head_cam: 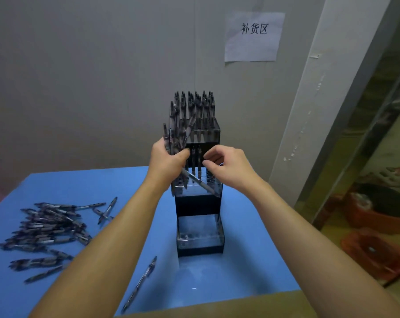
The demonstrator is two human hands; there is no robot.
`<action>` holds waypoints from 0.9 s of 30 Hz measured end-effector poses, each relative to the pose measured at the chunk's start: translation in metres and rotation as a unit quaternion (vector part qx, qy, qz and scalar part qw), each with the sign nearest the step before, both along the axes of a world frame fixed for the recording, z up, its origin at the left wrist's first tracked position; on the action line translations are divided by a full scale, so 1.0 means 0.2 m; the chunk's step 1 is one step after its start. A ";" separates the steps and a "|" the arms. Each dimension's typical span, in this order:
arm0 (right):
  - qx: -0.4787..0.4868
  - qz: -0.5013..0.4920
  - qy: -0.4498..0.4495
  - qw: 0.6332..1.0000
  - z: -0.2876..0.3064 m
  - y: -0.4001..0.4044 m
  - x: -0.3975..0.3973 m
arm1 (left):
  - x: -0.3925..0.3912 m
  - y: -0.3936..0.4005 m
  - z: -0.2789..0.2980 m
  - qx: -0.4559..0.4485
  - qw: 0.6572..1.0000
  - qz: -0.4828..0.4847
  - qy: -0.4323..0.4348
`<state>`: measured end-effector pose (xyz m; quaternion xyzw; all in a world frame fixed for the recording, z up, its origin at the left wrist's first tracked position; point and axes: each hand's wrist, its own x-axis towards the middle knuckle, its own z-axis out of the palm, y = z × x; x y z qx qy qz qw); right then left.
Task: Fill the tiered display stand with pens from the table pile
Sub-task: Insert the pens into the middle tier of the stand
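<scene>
Filling middle tier of stand [198,204]: left hand [165,160] grips pen bundle [175,136], right hand [226,167] fingers curled, apparently empty; next, seat one pen.

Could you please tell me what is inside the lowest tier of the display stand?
The lowest tier of the display stand shows only its see-through walls and a row of holes; no pens stand in it. Its far part is hidden behind the black step above.

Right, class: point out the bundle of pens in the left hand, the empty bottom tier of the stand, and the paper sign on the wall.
bundle of pens [175,136], head view, on the barrels above the fist.
bottom tier [200,246], head view, on its front wall.
paper sign [254,49], head view, on blank paper below the characters.
</scene>
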<state>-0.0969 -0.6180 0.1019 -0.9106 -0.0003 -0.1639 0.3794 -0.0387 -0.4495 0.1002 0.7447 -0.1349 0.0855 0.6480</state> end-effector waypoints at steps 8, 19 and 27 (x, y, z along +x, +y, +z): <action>0.039 0.097 0.081 0.991 0.00 0.06 0.03 | 0.10 -0.07 -0.04 -0.028 1.000 0.010 0.003; 0.051 0.137 0.109 0.983 -0.04 -0.07 0.11 | 0.15 -0.06 0.01 -0.097 0.993 0.059 0.025; 0.250 0.081 0.046 0.964 -0.05 -0.21 0.18 | 0.19 0.09 -0.09 -0.045 0.994 0.096 0.039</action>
